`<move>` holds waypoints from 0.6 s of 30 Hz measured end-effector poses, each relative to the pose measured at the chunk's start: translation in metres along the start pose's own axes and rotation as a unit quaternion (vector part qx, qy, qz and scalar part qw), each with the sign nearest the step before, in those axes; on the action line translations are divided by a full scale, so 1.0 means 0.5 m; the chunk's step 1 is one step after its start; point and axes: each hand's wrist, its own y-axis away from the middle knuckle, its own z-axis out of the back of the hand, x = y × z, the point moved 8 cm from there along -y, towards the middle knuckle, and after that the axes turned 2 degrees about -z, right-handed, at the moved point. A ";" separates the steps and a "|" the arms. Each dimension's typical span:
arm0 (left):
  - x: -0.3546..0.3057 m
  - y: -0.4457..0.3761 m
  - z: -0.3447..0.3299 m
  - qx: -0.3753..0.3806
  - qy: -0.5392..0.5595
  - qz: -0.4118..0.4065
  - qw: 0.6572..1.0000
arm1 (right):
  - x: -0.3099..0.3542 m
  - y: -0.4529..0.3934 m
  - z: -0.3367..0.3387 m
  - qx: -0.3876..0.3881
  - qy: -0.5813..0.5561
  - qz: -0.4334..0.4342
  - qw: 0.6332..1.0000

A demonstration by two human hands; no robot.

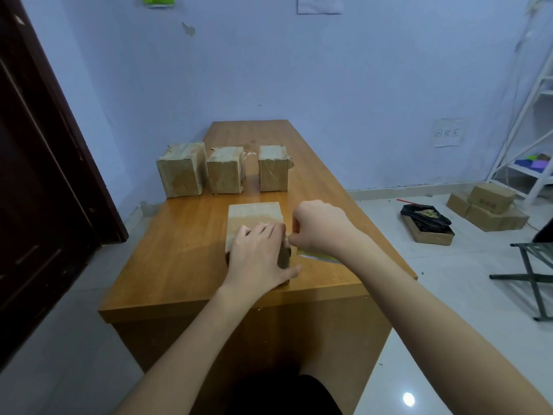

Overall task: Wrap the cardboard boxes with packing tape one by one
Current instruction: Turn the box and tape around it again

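A cardboard box (254,215) lies on the near middle of the wooden table (179,235). My left hand (258,256) rests flat on its near top, fingers straight and thumb stretched along the near edge. My right hand (320,227) is curled at the box's right edge, its fingertips pinching what looks like the end of a tape strip (317,255). The yellowish, shiny strip runs under my right wrist over the table. Three more boxes stand in a row at the back: the left box (182,169), the middle box (226,170) and the right box (273,169), all with shiny tape on them.
The table's right edge lies just beyond my right forearm. On the floor to the right are a low box with a black bag (426,223), stacked cartons (487,209), a folding stool (532,277) and a white shelf (529,145). A dark door (39,175) is at left.
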 end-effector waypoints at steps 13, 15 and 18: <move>-0.012 -0.002 0.000 -0.021 -0.024 0.038 0.999 | -0.113 0.036 -0.059 -0.066 0.114 -0.027 0.991; -0.022 -0.006 0.002 -0.034 -0.021 0.056 0.998 | -0.124 0.038 -0.091 -0.078 0.127 -0.026 0.988; -0.029 -0.008 0.001 -0.039 -0.033 0.066 0.997 | -0.128 0.047 -0.124 -0.101 0.125 -0.021 0.987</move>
